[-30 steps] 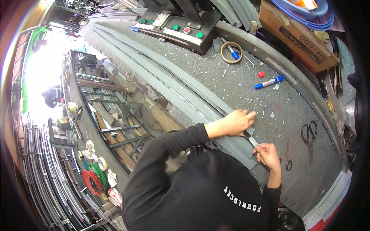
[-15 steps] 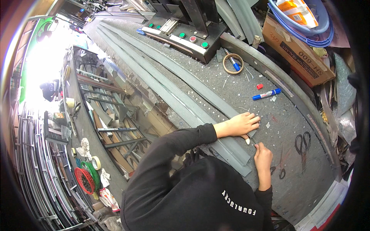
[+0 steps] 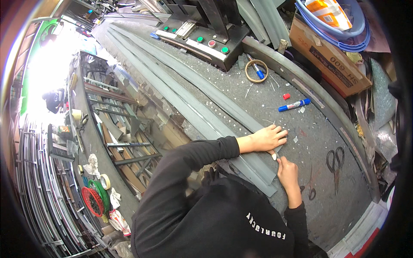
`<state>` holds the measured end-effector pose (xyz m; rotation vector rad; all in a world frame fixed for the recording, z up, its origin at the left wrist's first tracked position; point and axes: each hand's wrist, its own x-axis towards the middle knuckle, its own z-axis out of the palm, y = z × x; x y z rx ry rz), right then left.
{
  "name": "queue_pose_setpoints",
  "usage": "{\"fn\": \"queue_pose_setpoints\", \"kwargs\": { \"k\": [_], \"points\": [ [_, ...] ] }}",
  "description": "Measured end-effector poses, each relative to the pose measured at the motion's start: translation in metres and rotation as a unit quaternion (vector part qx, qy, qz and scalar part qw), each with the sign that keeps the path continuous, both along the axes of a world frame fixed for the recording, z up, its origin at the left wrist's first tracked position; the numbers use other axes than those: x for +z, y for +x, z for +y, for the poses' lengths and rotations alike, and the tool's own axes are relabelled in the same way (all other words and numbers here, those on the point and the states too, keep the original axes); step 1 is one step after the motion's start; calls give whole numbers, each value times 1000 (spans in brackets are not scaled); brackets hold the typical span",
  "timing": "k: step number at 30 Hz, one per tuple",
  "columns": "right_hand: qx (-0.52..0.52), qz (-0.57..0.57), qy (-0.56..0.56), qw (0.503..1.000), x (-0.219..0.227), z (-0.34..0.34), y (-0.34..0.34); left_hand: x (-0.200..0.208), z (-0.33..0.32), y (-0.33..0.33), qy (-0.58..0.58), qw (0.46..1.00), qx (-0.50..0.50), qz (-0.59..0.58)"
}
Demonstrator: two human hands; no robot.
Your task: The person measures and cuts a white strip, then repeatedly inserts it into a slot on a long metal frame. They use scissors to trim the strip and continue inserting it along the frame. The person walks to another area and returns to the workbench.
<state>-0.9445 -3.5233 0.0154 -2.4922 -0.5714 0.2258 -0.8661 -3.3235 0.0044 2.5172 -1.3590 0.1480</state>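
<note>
Two long grey profiles run side by side along the bench. Across the end of the narrower profile (image 3: 232, 105) lies my left hand (image 3: 265, 138), its fingers over the far side and the thumb, with a white tip, on the near side. Close to that thumb, my right hand (image 3: 289, 173) is closed in a pinch at the profile's end. What its fingertips hold is too small to make out. The wider profile (image 3: 215, 129) passes under my left wrist, nearer to me. Black-handled scissors (image 3: 335, 165) lie to the right of my right hand; another, rusty pair (image 3: 312, 189) lies closer to it.
A blue-and-white marker (image 3: 294, 105), a red cap (image 3: 287, 96) and a tape roll (image 3: 257, 70) lie beyond my hands among small scraps. A black machine with buttons (image 3: 206, 43) stands at the back. A cardboard box (image 3: 329, 60) sits behind the bench's raised edge (image 3: 314, 94).
My right hand has moved slightly left and up, closer to my left thumb. My left hand stays on the narrower profile. The whole view has shifted a little.
</note>
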Motion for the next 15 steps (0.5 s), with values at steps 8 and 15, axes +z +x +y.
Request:
{"fn": "queue_pose_setpoints", "kwargs": {
  "k": [8, 15],
  "points": [
    [-17, 39, 6, 999, 4, 19, 19, -2, 2, 4, -12, 1000, -10, 23],
    [-80, 303, 86, 946, 18, -7, 5, 2, 3, 3, 7, 999, -14, -29]
  ]
}}
